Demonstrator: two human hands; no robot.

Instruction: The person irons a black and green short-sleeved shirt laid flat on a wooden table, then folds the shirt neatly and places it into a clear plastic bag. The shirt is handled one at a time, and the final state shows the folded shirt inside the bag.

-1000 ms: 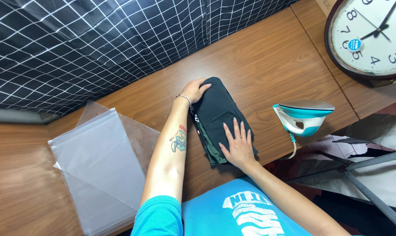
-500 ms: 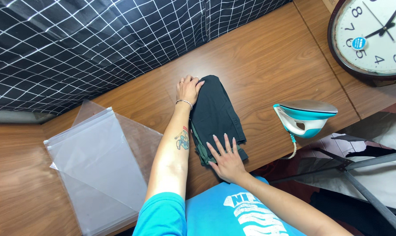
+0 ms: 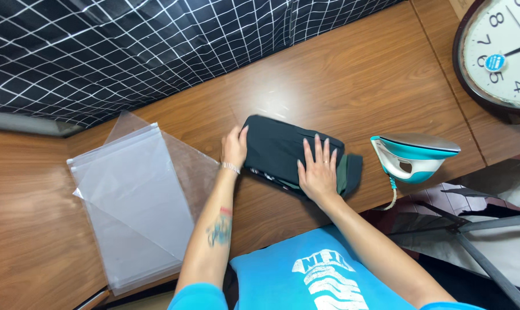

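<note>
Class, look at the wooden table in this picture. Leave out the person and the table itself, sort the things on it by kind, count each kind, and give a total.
Folded dark garment, pressed by the left hand and right hand: 1
Clear plastic bags, stacked so the exact count is uncertain: at least 2
Teal and white iron: 1
Round wall clock, lying flat: 1
Total: at least 5

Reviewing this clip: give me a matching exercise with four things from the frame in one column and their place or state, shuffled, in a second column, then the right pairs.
Things:
1. folded dark garment
2. clear plastic bags
3. teal and white iron
4. wall clock

Places or states:
A. lying at the far right edge of the wooden table
B. stacked flat, apart from the left hand
C. pressed under the right hand
D. standing just right of the garment

Pairs: 1-C, 2-B, 3-D, 4-A
</note>
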